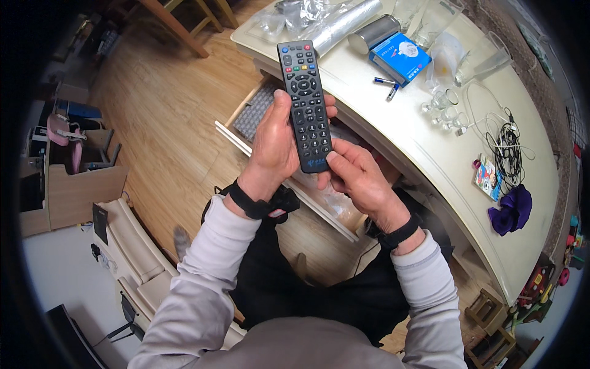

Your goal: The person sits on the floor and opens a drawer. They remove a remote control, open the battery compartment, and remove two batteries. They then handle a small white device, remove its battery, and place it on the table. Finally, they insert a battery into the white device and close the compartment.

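A black remote control (305,106) is held face up between both hands, above a pulled-out drawer (239,143). My left hand (276,138) grips its left side, thumb along the edge and fingertips showing at the right edge. My right hand (357,177) pinches its lower right corner between thumb and fingers. The drawer holds a patterned grey item (259,110) and clear plastic bags (339,198). On the cream table (359,99), to the right of the remote, lie two blue-and-silver batteries (384,81) beside a blue box (401,57).
The table also bears a foil roll (343,25), a metal can (374,33), small glasses (445,99), tangled black cable (507,152), a small picture box (486,177) and purple cloth (510,210). A wooden chair (184,27) stands at the top left, a cream cabinet (138,249) at the lower left.
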{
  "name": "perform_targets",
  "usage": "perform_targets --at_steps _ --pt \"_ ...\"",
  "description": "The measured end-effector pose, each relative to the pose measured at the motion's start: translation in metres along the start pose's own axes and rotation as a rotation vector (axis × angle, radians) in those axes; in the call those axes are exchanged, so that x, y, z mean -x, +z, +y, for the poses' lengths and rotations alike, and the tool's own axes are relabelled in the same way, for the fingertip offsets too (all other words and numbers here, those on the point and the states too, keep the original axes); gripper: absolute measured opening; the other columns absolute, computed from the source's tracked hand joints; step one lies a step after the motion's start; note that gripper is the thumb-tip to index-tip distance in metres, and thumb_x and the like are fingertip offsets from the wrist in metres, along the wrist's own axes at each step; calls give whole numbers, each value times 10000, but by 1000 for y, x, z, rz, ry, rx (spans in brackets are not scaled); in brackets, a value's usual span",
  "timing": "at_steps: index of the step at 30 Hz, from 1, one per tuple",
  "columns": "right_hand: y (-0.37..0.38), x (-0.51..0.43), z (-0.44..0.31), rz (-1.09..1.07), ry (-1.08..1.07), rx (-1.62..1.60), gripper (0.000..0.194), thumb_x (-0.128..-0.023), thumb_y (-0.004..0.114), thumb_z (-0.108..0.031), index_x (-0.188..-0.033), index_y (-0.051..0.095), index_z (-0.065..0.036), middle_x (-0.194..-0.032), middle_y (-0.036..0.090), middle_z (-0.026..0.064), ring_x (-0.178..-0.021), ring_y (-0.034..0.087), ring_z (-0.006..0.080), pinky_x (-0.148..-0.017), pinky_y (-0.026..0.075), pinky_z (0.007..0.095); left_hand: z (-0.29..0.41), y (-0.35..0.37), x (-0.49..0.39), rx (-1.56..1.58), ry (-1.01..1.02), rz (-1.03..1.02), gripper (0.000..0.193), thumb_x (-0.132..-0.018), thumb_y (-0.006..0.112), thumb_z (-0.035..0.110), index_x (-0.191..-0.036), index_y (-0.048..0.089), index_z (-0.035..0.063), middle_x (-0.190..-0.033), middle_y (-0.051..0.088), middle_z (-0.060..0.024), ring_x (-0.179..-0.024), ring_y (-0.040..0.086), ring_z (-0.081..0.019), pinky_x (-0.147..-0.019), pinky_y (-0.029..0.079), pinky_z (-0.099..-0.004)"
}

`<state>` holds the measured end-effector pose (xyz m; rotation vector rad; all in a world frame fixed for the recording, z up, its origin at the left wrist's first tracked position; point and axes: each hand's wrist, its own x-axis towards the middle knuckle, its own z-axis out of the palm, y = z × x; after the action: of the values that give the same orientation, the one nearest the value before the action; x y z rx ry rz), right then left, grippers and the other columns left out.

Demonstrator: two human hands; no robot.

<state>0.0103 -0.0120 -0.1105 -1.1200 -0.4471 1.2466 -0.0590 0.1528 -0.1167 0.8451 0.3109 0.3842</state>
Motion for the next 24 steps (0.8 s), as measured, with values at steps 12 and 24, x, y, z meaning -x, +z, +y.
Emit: perform_targets --at_steps 12,24 --pt "0 2 -2 -108 -46 -61 305 -1036 507 -228 -1235 601 -18 -858 664 9 -695 526 12 -582 366 166 6 -12 -5 97 -138 -68 657 -1101 201 491 -1300 565 -18 -1175 665 -144 -1038 645 -232 -893 570 -370" --pt "6 1 -2 -90 -93 31 305 -932 596 -96 -1222 614 -2 -945 614 -4 -769 588 52 -667 453 192 6 -20 -10 202 -92 -235 643 -1102 190 483 -1335 549 2 -1212 664 -147 -1053 659 -231 -877 590 -353"
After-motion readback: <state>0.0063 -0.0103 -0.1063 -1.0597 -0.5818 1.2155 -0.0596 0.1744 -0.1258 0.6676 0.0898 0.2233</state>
